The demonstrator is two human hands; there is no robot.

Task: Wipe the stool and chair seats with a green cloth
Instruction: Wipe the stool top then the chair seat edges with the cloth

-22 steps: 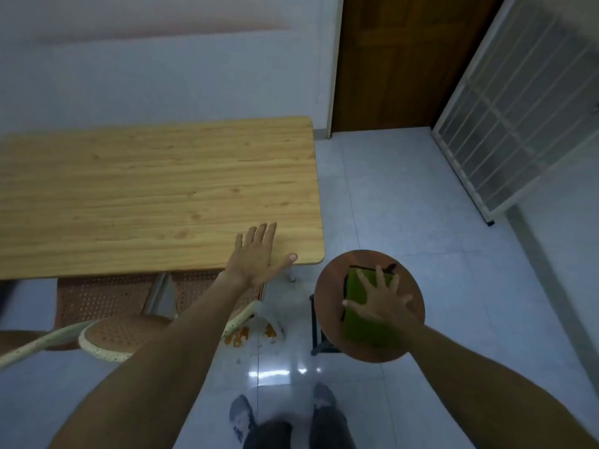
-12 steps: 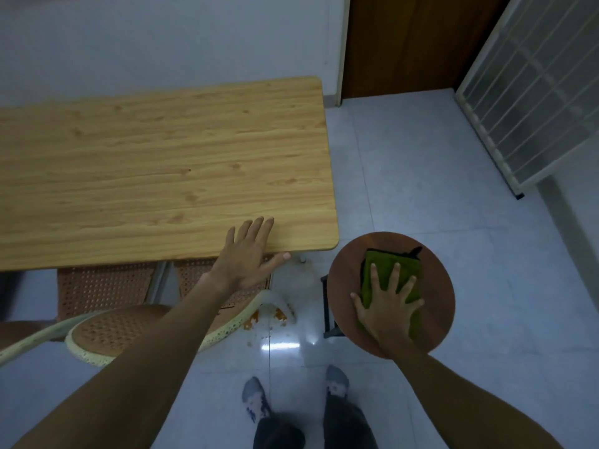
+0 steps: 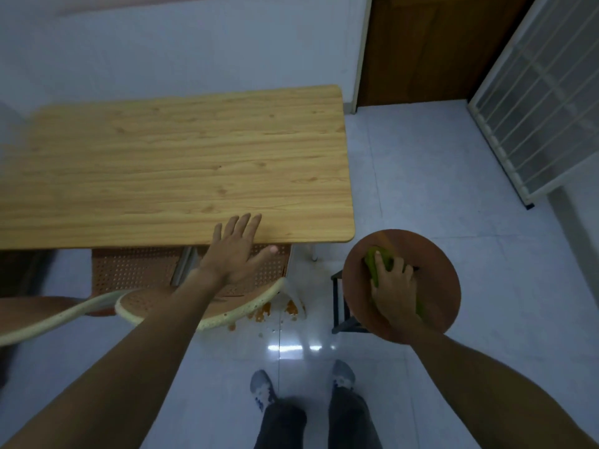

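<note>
A round brown stool with black legs stands on the floor at the right. The green cloth lies bunched on its seat, and my right hand has its fingers curled over the cloth, covering most of it. A chair with a brown perforated seat and cream rim stands half under the wooden table. My left hand hovers flat with fingers spread over the table's front edge, above the chair, holding nothing.
My two feet stand on the glossy tiled floor between chair and stool. A brown door is at the back, and a white barred gate leans at the right. Orange stains mark the floor by the chair leg.
My right hand has gone from lying flat on the spread cloth to gripping it, and the cloth is now bunched up. My left hand stays at the table edge.
</note>
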